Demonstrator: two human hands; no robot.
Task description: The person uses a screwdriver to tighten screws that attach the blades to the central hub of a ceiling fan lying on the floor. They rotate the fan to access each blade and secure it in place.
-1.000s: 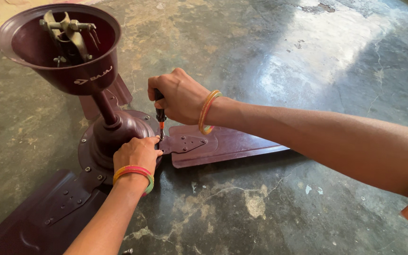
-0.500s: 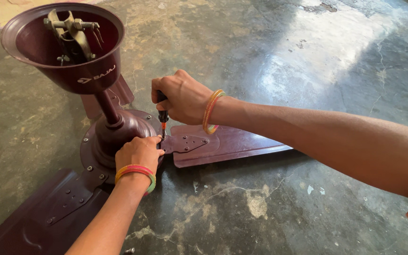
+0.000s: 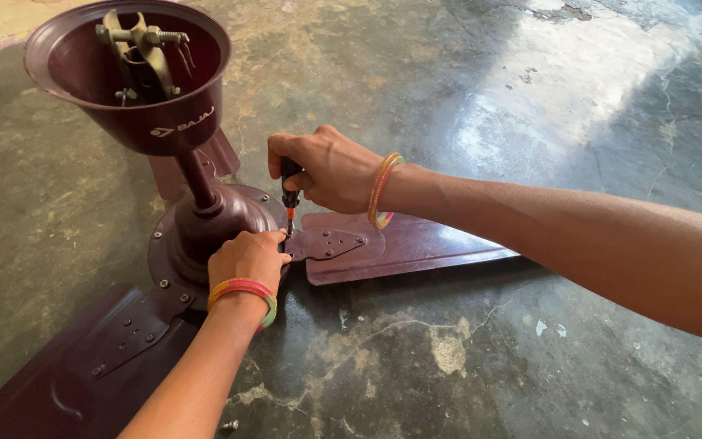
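The right hand (image 3: 331, 169) grips a black-handled screwdriver (image 3: 289, 189) upright; just below, the left hand (image 3: 247, 257) closes on the maroon metal ceiling fan motor housing (image 3: 205, 228), beside its blade bracket (image 3: 327, 243).

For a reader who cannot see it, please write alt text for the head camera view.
A right hand holds a screwdriver upright over the bracket of a maroon ceiling fan lying on a concrete floor. The left hand rests on the motor housing beside it.

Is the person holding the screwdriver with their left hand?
No, the right hand grips the screwdriver upright over the fan blade bracket, while the left hand rests on the maroon motor housing.
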